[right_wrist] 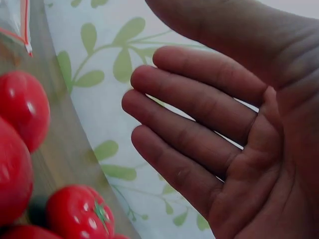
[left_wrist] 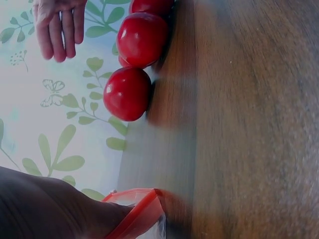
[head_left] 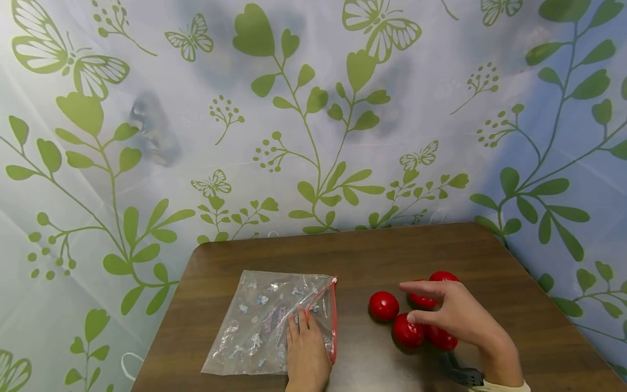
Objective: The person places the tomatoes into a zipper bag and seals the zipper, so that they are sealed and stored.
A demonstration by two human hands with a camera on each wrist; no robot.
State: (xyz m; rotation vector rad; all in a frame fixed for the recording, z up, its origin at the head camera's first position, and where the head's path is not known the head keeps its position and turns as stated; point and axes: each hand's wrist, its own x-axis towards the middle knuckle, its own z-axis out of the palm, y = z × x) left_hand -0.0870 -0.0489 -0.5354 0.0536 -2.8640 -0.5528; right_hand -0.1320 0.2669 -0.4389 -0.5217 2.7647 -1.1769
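A clear zip bag with small printed figures lies flat at left of the table's middle, its red-edged mouth parted and facing right. My left hand lies across that mouth and holds the upper edge between thumb and fingers; the thumb is partly hidden by the bag. To the right sit several shiny red tomatoes, close together, one with a green stem top. My right hand hovers over the group, thumb and fingers spread apart, with nothing in its palm.
The brown wooden table has rounded far corners. Behind it hangs a pale curtain with green leaves and butterflies. A dark band is on the right wrist, and a white loop hangs beyond the table's left edge.
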